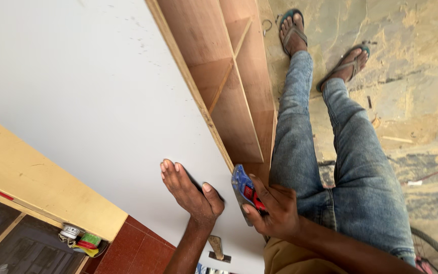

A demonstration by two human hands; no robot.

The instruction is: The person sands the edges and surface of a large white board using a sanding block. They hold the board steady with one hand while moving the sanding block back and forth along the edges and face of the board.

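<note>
The left hand point(188, 190) lies flat and open, palm down, on the smooth white laminate panel point(92, 91), fingers together and pointing to the far left. Just right of it, the right hand point(275, 208) is closed around a small blue and red hand tool point(243, 187) of hard plastic, held against the panel's raw plywood edge point(191, 81). Beyond the edge, reddish-brown plywood shelving point(234, 86) forms boxy compartments. Faded blue jeans point(340, 167) and flip-flops stand on rough, stained concrete floor point(416, 76).
</note>
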